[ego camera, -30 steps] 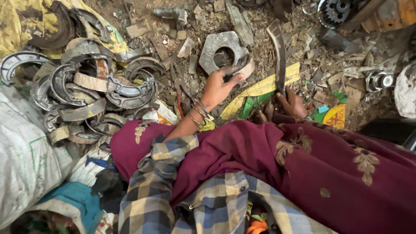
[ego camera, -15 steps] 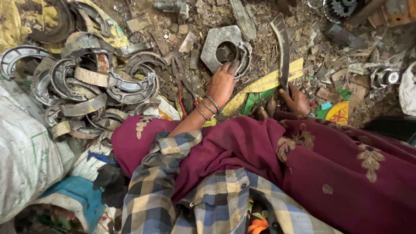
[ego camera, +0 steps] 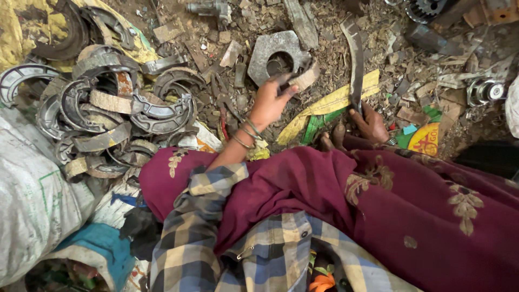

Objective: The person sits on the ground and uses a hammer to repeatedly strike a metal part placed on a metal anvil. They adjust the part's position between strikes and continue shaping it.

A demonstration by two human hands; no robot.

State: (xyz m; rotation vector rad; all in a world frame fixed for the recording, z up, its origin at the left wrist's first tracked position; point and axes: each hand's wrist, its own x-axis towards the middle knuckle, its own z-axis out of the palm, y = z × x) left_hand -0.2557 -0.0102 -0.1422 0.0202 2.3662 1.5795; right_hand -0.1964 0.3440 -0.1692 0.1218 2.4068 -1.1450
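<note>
**Brake shoe in your left hand, blade upright in your right**

Brake shoe piece [ego camera: 303,78], curved and tan with a worn, gritty lining, is sitting in the closed fingers of your left hand [ego camera: 268,103], just in front of the thick grey metal block [ego camera: 277,54] with the round hole through it. Thin metal bangles [ego camera: 246,135] are ringing that wrist. Your right hand [ego camera: 370,121] is gripping the base of a long, dull, slightly curved steel blade [ego camera: 356,59] that is standing upright from the ground. A flat yellow woven strap [ego camera: 330,103] is lying between your two hands on the dirt floor [ego camera: 394,70], which is littered with rusty chips and scrap. To your left, a heap of crescent-shaped brake shoes [ego camera: 108,116] is piling up, grey metal with flaking linings, beside a coarse white woven sack [ego camera: 32,200]. Maroon embroidered cloth [ego camera: 411,200] is draping over your lap.
</note>
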